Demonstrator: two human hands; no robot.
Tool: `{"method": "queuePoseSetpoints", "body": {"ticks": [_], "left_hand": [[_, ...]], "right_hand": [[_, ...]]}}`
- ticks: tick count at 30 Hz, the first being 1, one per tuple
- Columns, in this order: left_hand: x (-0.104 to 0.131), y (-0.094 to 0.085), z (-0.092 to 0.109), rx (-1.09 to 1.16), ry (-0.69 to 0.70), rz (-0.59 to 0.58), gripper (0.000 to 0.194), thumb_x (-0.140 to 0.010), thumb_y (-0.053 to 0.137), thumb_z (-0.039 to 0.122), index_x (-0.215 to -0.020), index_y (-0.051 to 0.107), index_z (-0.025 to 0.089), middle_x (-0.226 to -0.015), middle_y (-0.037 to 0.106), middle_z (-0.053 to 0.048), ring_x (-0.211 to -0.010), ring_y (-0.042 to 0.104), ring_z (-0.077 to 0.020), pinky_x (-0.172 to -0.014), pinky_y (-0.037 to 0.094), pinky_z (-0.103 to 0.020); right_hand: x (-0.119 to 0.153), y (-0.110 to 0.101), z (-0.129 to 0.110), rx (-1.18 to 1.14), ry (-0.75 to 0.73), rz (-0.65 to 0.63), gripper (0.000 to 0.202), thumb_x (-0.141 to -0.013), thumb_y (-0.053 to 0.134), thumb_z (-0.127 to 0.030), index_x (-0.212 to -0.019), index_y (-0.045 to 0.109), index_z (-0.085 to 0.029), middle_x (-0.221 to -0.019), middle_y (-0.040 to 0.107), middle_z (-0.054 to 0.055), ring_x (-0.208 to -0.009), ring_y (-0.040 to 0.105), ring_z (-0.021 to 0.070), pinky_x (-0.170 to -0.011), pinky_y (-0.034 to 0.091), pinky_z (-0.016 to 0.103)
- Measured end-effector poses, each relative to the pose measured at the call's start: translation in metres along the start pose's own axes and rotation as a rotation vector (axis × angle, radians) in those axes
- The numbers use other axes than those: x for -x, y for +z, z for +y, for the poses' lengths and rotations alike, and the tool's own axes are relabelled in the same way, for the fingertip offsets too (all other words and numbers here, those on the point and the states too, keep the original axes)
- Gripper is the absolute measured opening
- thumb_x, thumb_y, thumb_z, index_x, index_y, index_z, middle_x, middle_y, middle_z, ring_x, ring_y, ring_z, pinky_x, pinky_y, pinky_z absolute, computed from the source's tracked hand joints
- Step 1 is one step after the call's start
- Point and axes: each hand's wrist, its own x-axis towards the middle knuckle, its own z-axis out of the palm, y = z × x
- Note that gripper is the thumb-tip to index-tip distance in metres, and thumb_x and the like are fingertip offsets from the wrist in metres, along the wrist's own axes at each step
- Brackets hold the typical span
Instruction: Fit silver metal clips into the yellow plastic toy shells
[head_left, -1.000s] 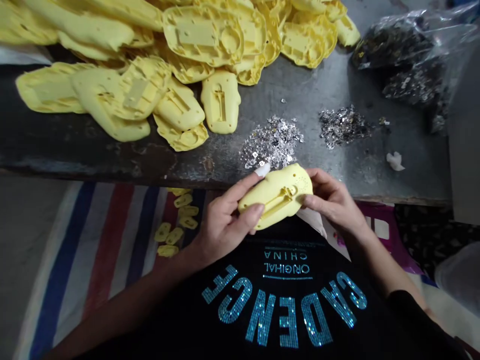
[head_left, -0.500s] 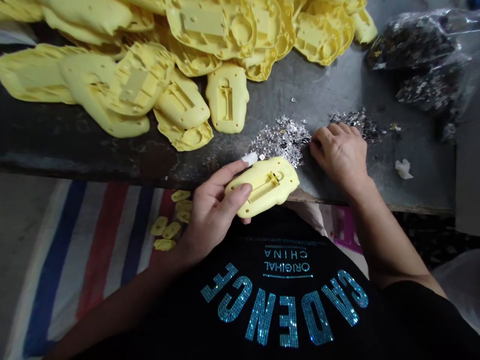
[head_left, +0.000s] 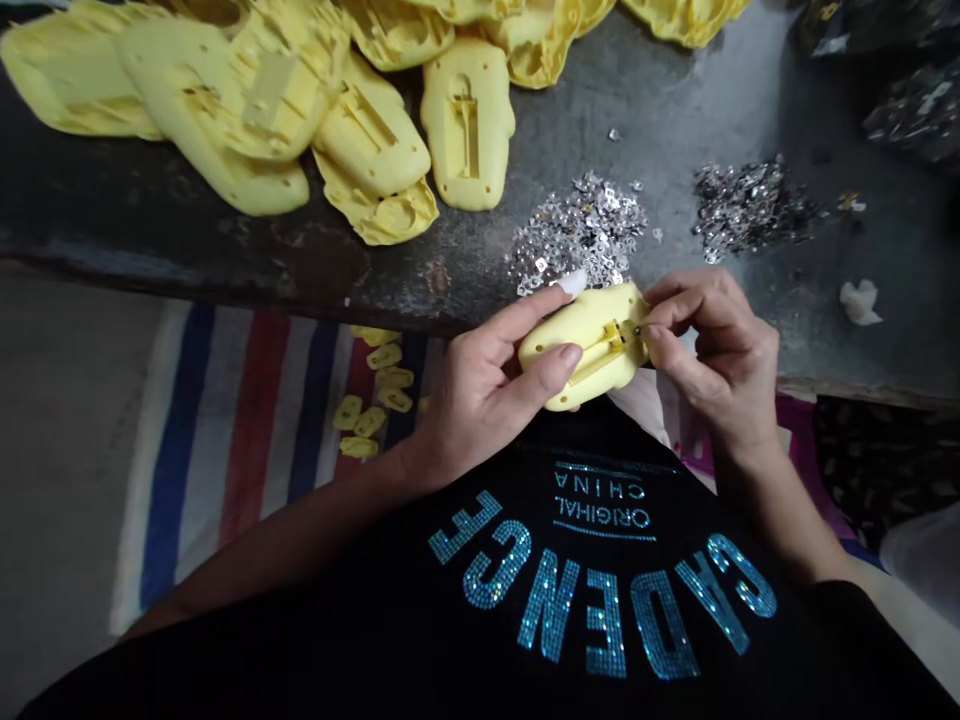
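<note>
My left hand (head_left: 502, 380) grips a yellow plastic shell (head_left: 592, 365), thumb across its face and a white wrap on one fingertip. The shell has a long recess with a small dark and brassy piece showing at its right end. My right hand (head_left: 712, 350) pinches a tiny dark metal piece (head_left: 639, 330) at that end of the recess; the fingers hide most of it. Just beyond the shell lies a pile of small silvery metal pieces (head_left: 585, 230). A second, darker pile of metal pieces (head_left: 750, 205) is farther right on the table.
Many yellow shells (head_left: 217, 110) are heaped along the back left of the dark table (head_left: 300, 255). Clear bags of metal parts (head_left: 919, 110) stand at the back right. A crumpled white scrap (head_left: 860, 302) lies at the right. Small yellow parts (head_left: 367, 420) rest on a striped sheet (head_left: 255, 400) below.
My right hand has come from the darker metal pile to the shell, bringing a tiny piece to the recess. The view has shifted, and the left hand still grips the shell.
</note>
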Motion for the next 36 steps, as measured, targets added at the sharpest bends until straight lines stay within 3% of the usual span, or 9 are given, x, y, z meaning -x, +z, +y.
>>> {"method": "queuePoseSetpoints", "body": {"ticks": [6, 9, 14, 19, 26, 30, 36], "left_hand": [[0.006, 0.002, -0.001, -0.075, 0.038, -0.002, 0.060, -0.109, 0.076, 0.056, -0.157, 0.075, 0.021, -0.161, 0.076, -0.011, -0.149, 0.073, -0.0379, -0.121, 0.069, -0.052], [0.007, 0.004, 0.000, -0.090, 0.052, 0.009, 0.058, -0.112, 0.071, 0.058, -0.157, 0.076, 0.021, -0.161, 0.076, -0.010, -0.148, 0.074, -0.0367, -0.126, 0.064, -0.055], [0.009, 0.006, 0.003, -0.143, 0.106, -0.020, 0.055, -0.115, 0.066, 0.055, -0.157, 0.076, 0.021, -0.160, 0.077, -0.009, -0.145, 0.076, -0.0331, -0.125, 0.064, -0.047], [0.012, 0.006, 0.008, -0.152, 0.166, -0.040, 0.053, -0.115, 0.068, 0.050, -0.157, 0.075, 0.019, -0.156, 0.079, -0.010, -0.140, 0.078, -0.0328, -0.120, 0.066, -0.044], [0.013, 0.006, 0.010, -0.200, 0.152, -0.069, 0.051, -0.114, 0.069, 0.047, -0.157, 0.074, 0.019, -0.154, 0.080, -0.011, -0.127, 0.083, -0.0321, -0.111, 0.069, -0.044], [0.013, 0.007, 0.013, -0.243, 0.185, -0.055, 0.049, -0.113, 0.071, 0.046, -0.154, 0.076, 0.020, -0.152, 0.081, -0.010, -0.132, 0.081, -0.0327, -0.113, 0.068, -0.043], [0.014, 0.010, 0.017, -0.231, 0.153, -0.048, 0.048, -0.112, 0.072, 0.047, -0.149, 0.078, 0.018, -0.138, 0.086, -0.011, -0.117, 0.085, -0.0315, -0.108, 0.069, -0.044]], "right_hand": [[0.008, -0.011, -0.005, 0.065, -0.042, -0.030, 0.013, -0.098, 0.081, -0.027, -0.088, 0.073, -0.029, -0.107, 0.079, 0.004, -0.103, 0.073, 0.0266, -0.096, 0.061, 0.048], [0.007, -0.014, -0.010, 0.045, -0.015, -0.022, 0.015, -0.096, 0.081, -0.030, -0.084, 0.071, -0.030, -0.106, 0.079, 0.003, -0.100, 0.073, 0.0270, -0.092, 0.062, 0.049], [0.003, -0.016, -0.011, 0.014, 0.046, -0.086, 0.015, -0.097, 0.080, -0.040, -0.085, 0.073, -0.032, -0.117, 0.082, 0.004, -0.113, 0.076, 0.0310, -0.102, 0.065, 0.054], [0.001, -0.015, -0.010, -0.025, 0.057, -0.120, 0.011, -0.093, 0.082, -0.031, -0.085, 0.075, -0.030, -0.126, 0.083, 0.005, -0.124, 0.076, 0.0337, -0.118, 0.058, 0.064], [0.002, -0.013, -0.013, 0.002, 0.050, -0.117, 0.012, -0.092, 0.082, -0.027, -0.084, 0.073, -0.028, -0.124, 0.082, 0.006, -0.120, 0.076, 0.0332, -0.117, 0.059, 0.064], [0.002, -0.012, -0.018, 0.082, 0.016, -0.126, 0.012, -0.092, 0.079, -0.026, -0.085, 0.070, -0.028, -0.125, 0.082, 0.008, -0.119, 0.076, 0.0369, -0.112, 0.059, 0.067], [0.001, -0.015, -0.019, 0.135, -0.002, -0.177, 0.012, -0.096, 0.080, -0.027, -0.089, 0.071, -0.030, -0.126, 0.081, 0.009, -0.119, 0.075, 0.0366, -0.111, 0.058, 0.065]]}}
